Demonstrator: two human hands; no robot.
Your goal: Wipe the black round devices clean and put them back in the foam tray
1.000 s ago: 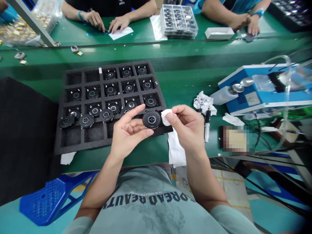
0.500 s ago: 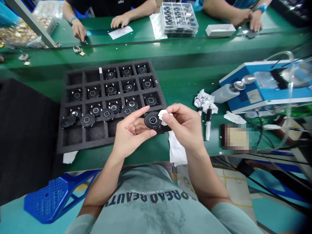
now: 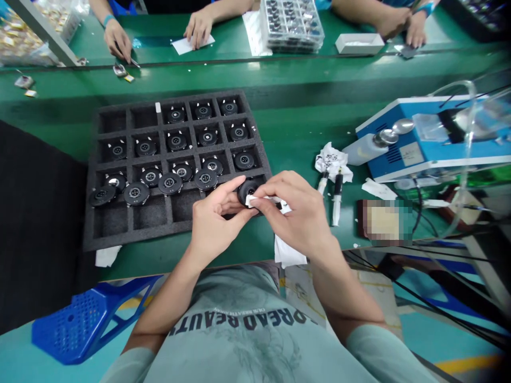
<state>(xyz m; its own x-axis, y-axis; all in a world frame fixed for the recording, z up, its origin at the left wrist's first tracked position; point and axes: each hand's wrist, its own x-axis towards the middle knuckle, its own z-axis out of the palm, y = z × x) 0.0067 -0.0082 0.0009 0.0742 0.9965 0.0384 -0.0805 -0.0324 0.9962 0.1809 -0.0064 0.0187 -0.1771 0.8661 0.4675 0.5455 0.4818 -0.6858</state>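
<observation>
A round black smartwatch case (image 3: 246, 190), its sensor back facing up, is gripped by its edge in my left hand (image 3: 217, 218). My right hand (image 3: 293, 210) pinches a small white wipe (image 3: 250, 200) and presses it on the lower part of that case. Left of my hands lies a black foam tray (image 3: 149, 219) with square compartments. Several more watch cases (image 3: 176, 140) sit in it, and a front row of them (image 3: 136, 193) rests across the dividers.
Right of my hands are two syringes (image 3: 337, 199), a crumpled stained tissue (image 3: 331, 162), a white bottle (image 3: 361, 150) and a blue machine (image 3: 399, 138). A white cloth (image 3: 288, 250) hangs at the table's front edge. Across the bench, co-workers' hands (image 3: 199, 27) work near a clear divided box (image 3: 293, 32).
My right hand has brought the wipe leftward and down from the right edge of the watch case onto its back. My left hand still holds the case. The whole view has shifted slightly.
</observation>
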